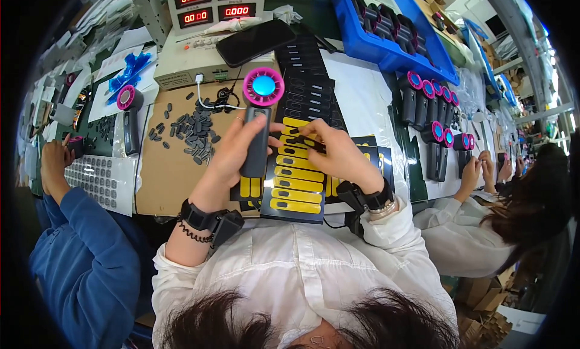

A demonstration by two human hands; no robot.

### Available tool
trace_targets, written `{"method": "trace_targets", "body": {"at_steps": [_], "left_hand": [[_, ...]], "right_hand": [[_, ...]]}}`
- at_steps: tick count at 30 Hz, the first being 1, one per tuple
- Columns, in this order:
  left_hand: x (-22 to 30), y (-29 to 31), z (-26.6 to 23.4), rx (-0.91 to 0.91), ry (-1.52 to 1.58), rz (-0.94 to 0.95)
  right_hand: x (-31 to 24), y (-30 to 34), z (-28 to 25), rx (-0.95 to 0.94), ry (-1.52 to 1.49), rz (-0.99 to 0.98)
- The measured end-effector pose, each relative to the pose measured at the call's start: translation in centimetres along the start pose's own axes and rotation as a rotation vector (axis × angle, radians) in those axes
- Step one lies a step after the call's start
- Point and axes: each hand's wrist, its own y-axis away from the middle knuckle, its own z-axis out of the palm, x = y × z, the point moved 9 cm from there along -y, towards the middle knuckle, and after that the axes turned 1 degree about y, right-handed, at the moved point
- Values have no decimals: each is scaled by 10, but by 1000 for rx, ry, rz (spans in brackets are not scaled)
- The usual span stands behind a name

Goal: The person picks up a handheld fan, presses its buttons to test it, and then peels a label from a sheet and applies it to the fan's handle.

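My left hand [232, 147] is closed round the dark grey handle of a handheld fan [256, 145], whose round pink head with a shiny blue centre points away from me. A white cable runs up to that hand from the box behind. Just to the right, my right hand [338, 153] pinches a small black strip [316, 146] over a sheet with yellow strip shapes [297, 187]. The fingertips of my left hand reach past the fan to the same sheet. How far the black strip is off the sheet is hidden by my fingers.
Loose small dark pieces [192, 131] lie on brown cardboard [163, 189]. Behind stands a box with red number displays [211, 23], a phone [257, 42] on it. A blue crate [386, 53] and several standing fans [432, 101] are right. Co-workers' hands [55, 168] show at both sides.
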Motion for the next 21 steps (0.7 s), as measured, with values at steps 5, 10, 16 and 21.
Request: {"method": "trace_targets", "body": {"at_steps": [5,10,16,21], "left_hand": [[10,19,27,-2,-112,105],[10,22,37,21,-90,139],[5,21,36,13,-32,104],[-1,20,39,2,0,58]], "right_hand": [[-34,14,-18,57,29,-5],[-57,21,-20,119,74,-146],[-57,24,-17,168,66,-169],[-54,27,-14,196,36,-163]]}}
